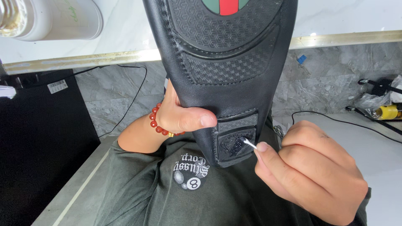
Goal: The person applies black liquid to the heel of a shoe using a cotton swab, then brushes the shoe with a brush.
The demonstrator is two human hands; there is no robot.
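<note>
Centrally, left hand (178, 115) gripping black shoe (226, 62) sole-up, right hand (310, 167) lower right pinching what looks like a cotton swab (250, 144) against heel patch (235, 141).

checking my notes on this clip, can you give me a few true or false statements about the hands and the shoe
1. The left hand grips the black shoe with the sole facing the camera. True.
2. The right hand is empty. False: it pinches a cotton swab.
3. The swab tip touches the heel patch. True.
4. A red bead bracelet sits on the right wrist. False: it is on the left wrist.
5. The shoe lies flat on the table. False: it is held up in the air.
</note>
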